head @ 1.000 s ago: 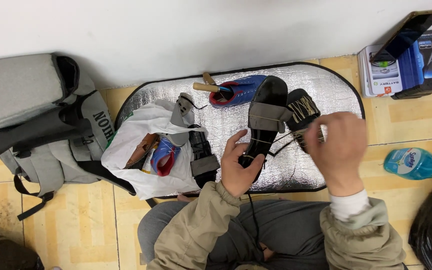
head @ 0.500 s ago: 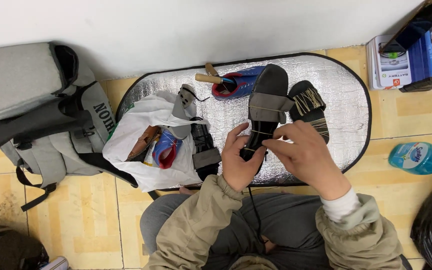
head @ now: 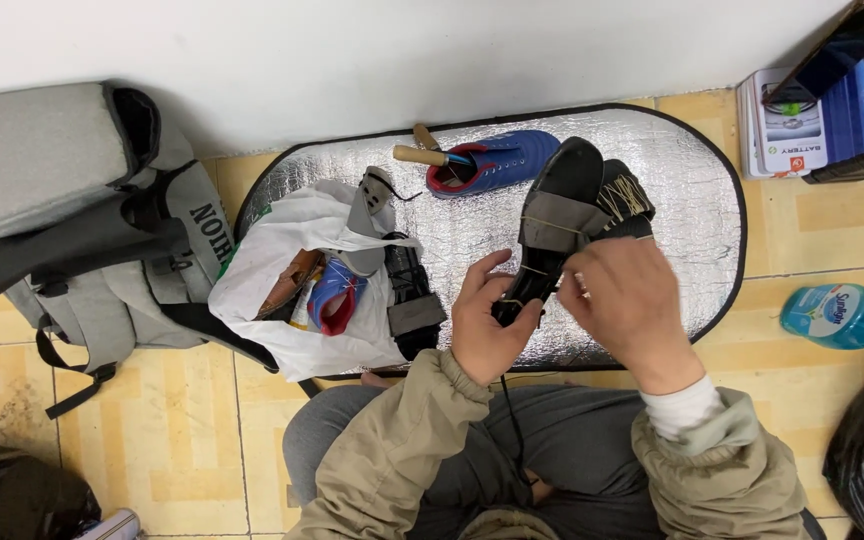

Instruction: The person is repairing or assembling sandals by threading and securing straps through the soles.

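Observation:
My left hand [head: 487, 325] grips the heel end of a black sandal [head: 557, 205] with a grey strap, held over a silver foil mat [head: 692, 170]. My right hand [head: 627, 300] is closed at the sandal's side, pinching something small, probably a needle or thread. A dark thread [head: 507, 405] hangs from the sandal down to my lap. A black brush-like thing with pale bristles [head: 627, 195] sits just behind the sandal.
A blue shoe [head: 497, 160] with a wooden-handled tool [head: 422, 152] lies at the mat's back. A white plastic bag [head: 292, 270] of shoes and another black sandal [head: 412, 290] sit at the left. Grey backpack [head: 62, 200] far left, boxes [head: 822, 110] and blue bottle [head: 842, 315] right.
My right hand has come in from the right side of the sandal to its middle, next to my left hand. The view shifted slightly.

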